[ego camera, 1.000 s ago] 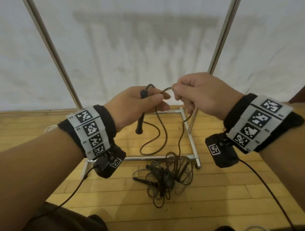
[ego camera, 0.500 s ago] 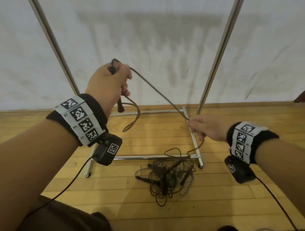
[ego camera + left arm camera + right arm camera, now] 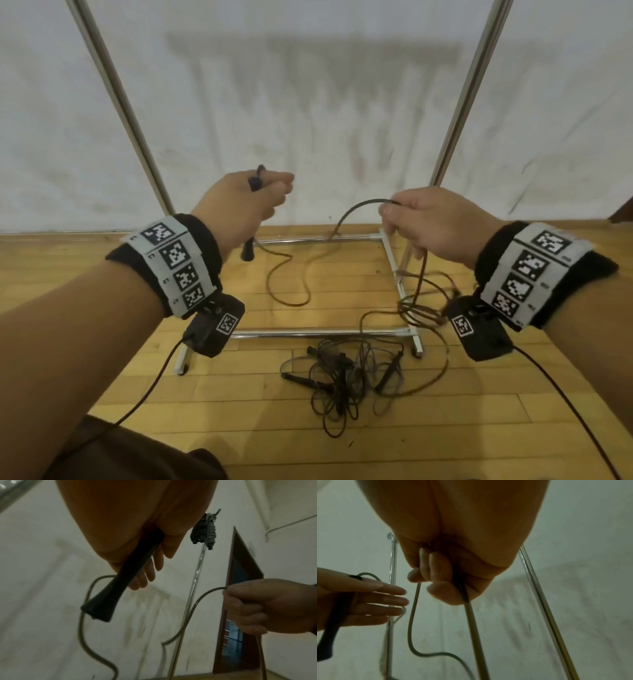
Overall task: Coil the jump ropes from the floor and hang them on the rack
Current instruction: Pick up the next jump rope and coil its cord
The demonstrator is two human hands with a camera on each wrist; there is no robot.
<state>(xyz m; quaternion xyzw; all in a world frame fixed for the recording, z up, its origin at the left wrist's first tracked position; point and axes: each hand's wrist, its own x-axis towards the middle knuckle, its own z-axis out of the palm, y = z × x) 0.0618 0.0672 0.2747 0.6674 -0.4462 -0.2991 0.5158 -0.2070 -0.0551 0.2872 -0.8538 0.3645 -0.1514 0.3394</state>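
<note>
My left hand holds the black handle of a jump rope upright, thumb pressing it against the palm; the right wrist view shows the fingers stretched out. My right hand grips the same rope's brown cord in a fist, about a hand's width to the right at the same height. Between the hands the cord sags in a loop above the floor. From the right fist the cord drops to a tangled pile of ropes on the floor.
The chrome rack's base frame lies on the wooden floor under my hands, and its two uprights rise against a white wall. Two coiled ropes hang high on the rack. A dark doorway is to the right.
My right hand has risen from near the rack's base to the left hand's height, sliding along the cord. The left hand has come down a little, and the taut cord now sags.
</note>
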